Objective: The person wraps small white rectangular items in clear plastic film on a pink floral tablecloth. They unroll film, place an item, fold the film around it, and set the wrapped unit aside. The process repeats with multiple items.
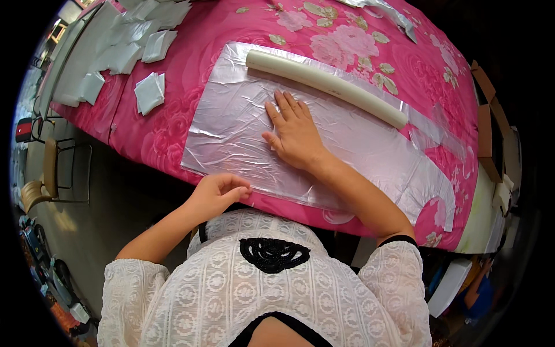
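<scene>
While pressing the spread right hand (296, 137) onto the silvery sheet (358, 144) atop the pink cloth (172, 124) — likely to steady it — holds the left hand (216, 193) curled by the near edge, whether pinching, impossible to say.

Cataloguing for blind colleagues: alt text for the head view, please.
A person's right hand lies spread on a crinkled silvery sheet, a pale tube along its far side; the left hand is by its near edge. Pink floral cloth lies beneath.

White tube (326, 87) blocks far side; silver sheet (225, 118) leaves room at left.
</scene>
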Tool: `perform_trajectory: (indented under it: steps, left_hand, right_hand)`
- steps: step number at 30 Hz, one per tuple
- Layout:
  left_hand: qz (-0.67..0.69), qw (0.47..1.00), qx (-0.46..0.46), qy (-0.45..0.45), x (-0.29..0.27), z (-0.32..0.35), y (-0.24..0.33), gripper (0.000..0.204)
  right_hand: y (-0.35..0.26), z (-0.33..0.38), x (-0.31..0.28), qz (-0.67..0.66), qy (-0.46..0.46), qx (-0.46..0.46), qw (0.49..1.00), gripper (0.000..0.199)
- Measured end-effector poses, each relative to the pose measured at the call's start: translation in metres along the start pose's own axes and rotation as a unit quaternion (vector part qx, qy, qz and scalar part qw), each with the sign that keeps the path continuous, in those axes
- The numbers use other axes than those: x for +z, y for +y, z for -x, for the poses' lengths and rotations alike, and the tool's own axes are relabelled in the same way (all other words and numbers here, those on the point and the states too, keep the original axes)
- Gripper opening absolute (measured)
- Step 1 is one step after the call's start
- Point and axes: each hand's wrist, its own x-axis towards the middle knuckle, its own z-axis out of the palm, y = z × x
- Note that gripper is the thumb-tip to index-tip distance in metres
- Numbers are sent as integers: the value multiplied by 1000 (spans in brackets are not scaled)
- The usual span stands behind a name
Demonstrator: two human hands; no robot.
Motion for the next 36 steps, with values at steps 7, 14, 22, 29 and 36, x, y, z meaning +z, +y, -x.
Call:
perform_trajectory:
  steps: [7, 14, 22, 29, 36]
  left_hand:
    - [15, 990, -37, 135, -26, 38, -33, 17]
    - [-163, 928, 156, 297, -133, 26, 30, 10]
    - [-514, 606, 321, 515, -205, -49, 92, 33]
    - [-427, 732, 461, 265, -108, -125, 116, 31]
    - [-474, 812, 288, 182, -93, -209, 171, 28]
  right_hand:
    - [-129, 11, 41, -222, -83, -104, 966, 46]
    - [-94, -30, 19, -188, -39, -90, 977, 22]
    - [-42, -2, -9, -167, 43, -46, 984, 25]
    - [165, 51, -128, -38, 222, 275, 935, 19]
    - [265, 107, -172, -61, 13, 333, 941, 35]
